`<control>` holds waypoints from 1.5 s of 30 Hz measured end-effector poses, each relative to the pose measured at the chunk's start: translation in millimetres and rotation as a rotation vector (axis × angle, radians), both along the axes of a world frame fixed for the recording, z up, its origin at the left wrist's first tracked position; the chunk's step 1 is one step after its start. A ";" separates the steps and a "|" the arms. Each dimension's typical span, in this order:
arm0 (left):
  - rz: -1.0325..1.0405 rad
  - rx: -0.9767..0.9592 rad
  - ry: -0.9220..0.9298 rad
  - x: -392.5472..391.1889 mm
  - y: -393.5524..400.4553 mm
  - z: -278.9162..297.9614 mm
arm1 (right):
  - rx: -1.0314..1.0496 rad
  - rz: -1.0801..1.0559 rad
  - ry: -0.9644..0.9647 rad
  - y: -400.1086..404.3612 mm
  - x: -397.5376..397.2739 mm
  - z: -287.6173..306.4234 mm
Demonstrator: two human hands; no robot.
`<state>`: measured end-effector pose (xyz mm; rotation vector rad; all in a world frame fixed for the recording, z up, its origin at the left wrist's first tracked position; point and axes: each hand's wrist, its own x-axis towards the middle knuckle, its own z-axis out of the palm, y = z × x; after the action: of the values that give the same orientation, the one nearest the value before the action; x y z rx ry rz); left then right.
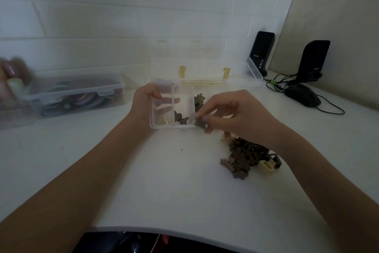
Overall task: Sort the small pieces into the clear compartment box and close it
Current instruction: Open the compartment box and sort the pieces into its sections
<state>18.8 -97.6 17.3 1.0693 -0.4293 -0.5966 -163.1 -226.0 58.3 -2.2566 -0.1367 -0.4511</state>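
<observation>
Both forearms come in bare from the lower corners of the view, with no sleeve, cuff, watch, bracelet or band showing anywhere along them up to the frame edge. The left hand point(143, 101) is bare, no glove and no ring to be seen on the parts that show. The right hand point(235, 113) is likewise ungloved; its fingers point(209, 109) are slim, and the picture is too soft there to tell nail length or polish. Knuckle creases show faintly on its back.
</observation>
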 end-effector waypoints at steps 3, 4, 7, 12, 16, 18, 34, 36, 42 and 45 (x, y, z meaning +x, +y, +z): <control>-0.012 -0.003 -0.021 -2.1 0.8 2.2 | 0.119 -0.163 -0.254 -4.1 4.8 -1.5; -0.015 -0.009 -0.023 -2.9 0.8 3.0 | 0.169 -0.203 -0.300 -7.1 5.7 -1.0; -0.024 -0.026 -0.015 -5.9 0.1 3.5 | 0.239 -0.282 -0.333 -15.8 6.4 -0.6; -0.024 -0.034 -0.061 -10.0 -1.6 2.8 | -0.190 -0.326 -0.329 -12.0 7.3 -8.1; -0.020 -0.027 -0.085 -11.9 -2.3 2.3 | -0.591 -0.263 -0.256 -11.8 9.6 -15.0; -0.021 -0.027 -0.081 -12.8 -2.7 2.8 | -0.664 -0.228 -0.188 -12.0 10.5 -17.7; -0.001 0.002 -0.014 -9.9 -1.6 3.1 | -0.271 -0.166 -0.213 -7.9 0.6 2.5; 0.031 -0.014 -0.002 -8.7 -1.3 2.8 | -0.273 -0.154 -0.170 -10.3 -7.5 13.8; 0.116 0.004 -0.025 -5.3 1.7 4.2 | -0.749 -0.316 0.126 -15.2 -16.4 22.0; 0.134 -0.004 -0.020 -5.8 1.6 5.0 | -0.898 -0.393 0.225 -12.2 -13.0 20.2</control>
<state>13.1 -96.0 22.3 1.0924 -0.3730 -0.4662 -176.1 -238.2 78.5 -3.2215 0.2860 -0.3701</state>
